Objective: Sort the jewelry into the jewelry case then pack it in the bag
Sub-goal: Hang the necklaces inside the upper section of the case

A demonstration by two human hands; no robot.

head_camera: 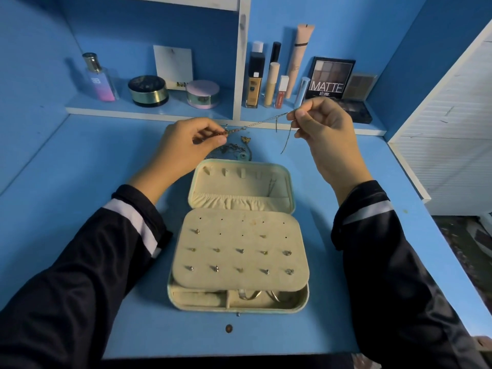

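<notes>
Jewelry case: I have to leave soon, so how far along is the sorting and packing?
Done: earrings sit in the pad of the case. In hand: the left hand and right hand pinch a chain stretched between them. Left: a jewelry pile lies behind the case, which is open, and no bag is in view.

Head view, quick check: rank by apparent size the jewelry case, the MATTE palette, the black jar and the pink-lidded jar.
1. jewelry case, by far the largest, though also nearest the camera.
2. MATTE palette.
3. black jar and pink-lidded jar: near alike on the shelf, so not ranked.
</notes>
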